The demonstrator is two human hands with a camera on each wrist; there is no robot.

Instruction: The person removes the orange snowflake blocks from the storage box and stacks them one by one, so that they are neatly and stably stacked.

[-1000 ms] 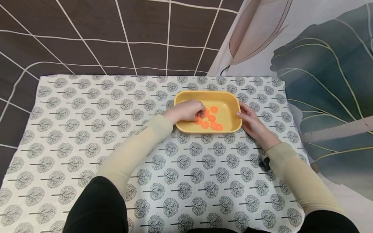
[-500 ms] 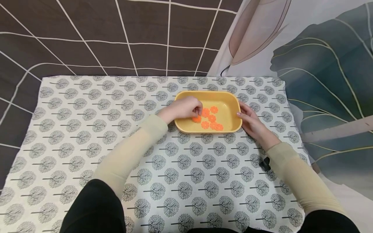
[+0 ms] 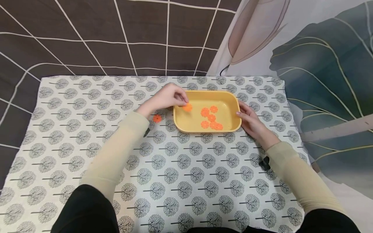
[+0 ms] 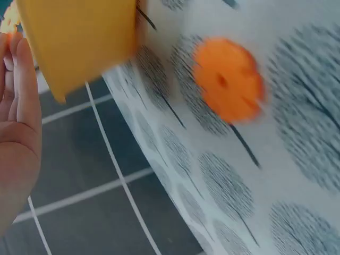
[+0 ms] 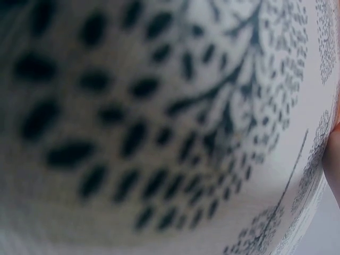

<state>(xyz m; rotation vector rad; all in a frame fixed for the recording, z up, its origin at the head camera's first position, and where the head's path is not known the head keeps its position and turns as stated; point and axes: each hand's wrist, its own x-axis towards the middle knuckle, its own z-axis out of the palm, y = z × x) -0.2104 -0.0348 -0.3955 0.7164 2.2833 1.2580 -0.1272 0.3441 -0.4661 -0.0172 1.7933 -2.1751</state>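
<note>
A yellow rectangular tub (image 3: 227, 124) stands on the cloth, with several flat orange flower-shaped pieces (image 3: 211, 117) lying in it. Over its left rim, my left hand (image 3: 167, 96) pinches one such orange piece (image 3: 187, 107) at the fingertips; the same held piece (image 4: 9, 20) shows at the top left corner of the left wrist view. My right hand (image 3: 253, 121) grips the tub's right end, thumb at the rim and fingers along the outer wall. One loose orange piece (image 3: 157, 118), notched at its edge with a small dark centre, lies on the cloth left of the tub.
A white cloth (image 3: 186, 168) printed with grey trees covers the table. Behind it hangs a dark gridded backdrop (image 3: 102, 53), and at the right a leaf-patterned curtain (image 3: 326, 81). Small dark devices sit at the left wrist (image 3: 146, 132) and the right wrist (image 3: 264, 164).
My left hand has lifted an orange piece from inside the tub and moved up and left. A loose piece on the cloth has come into sight beside that wrist. My right hand stays put.
</note>
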